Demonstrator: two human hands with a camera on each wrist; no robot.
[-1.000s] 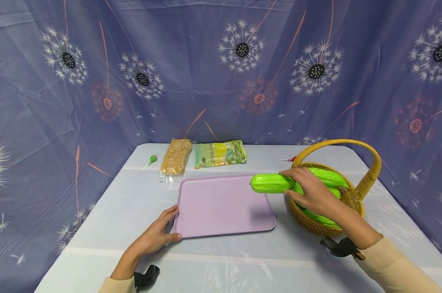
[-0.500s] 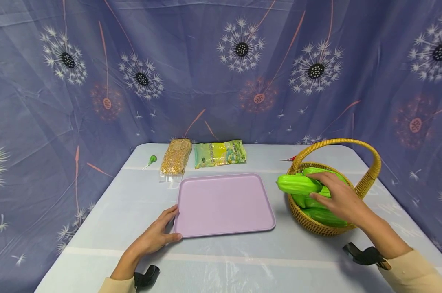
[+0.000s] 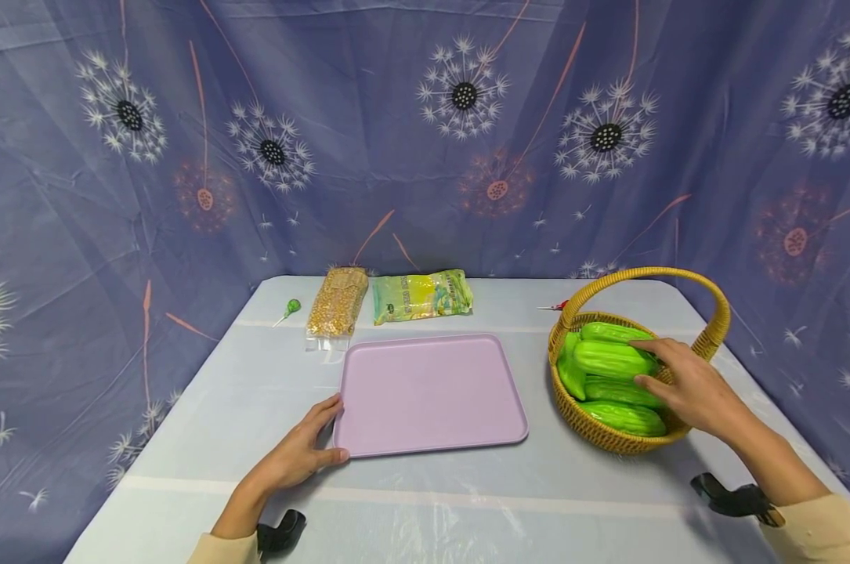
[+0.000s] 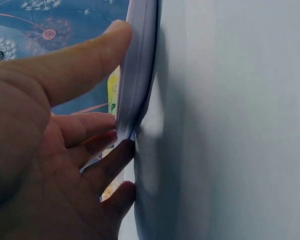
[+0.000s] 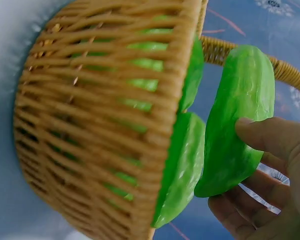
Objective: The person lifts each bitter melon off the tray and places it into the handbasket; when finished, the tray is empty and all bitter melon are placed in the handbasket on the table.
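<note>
Over the wicker basket (image 3: 629, 442) on my right side, I see my right hand (image 3: 692, 388) reaching in from the near right, thumb and fingers curled round the topmost green gourd (image 3: 611, 359), which lies on the other gourds inside. My forearm slants back toward the table's (image 3: 467, 501) near edge. My left hand (image 3: 298, 454) rests flat on the table, fingers relaxed, thumb on the rim at the near left corner of the lilac tray (image 3: 428, 392).

Dandelion-print cloth (image 3: 368, 157) backdrop (purplish-blue)
</note>
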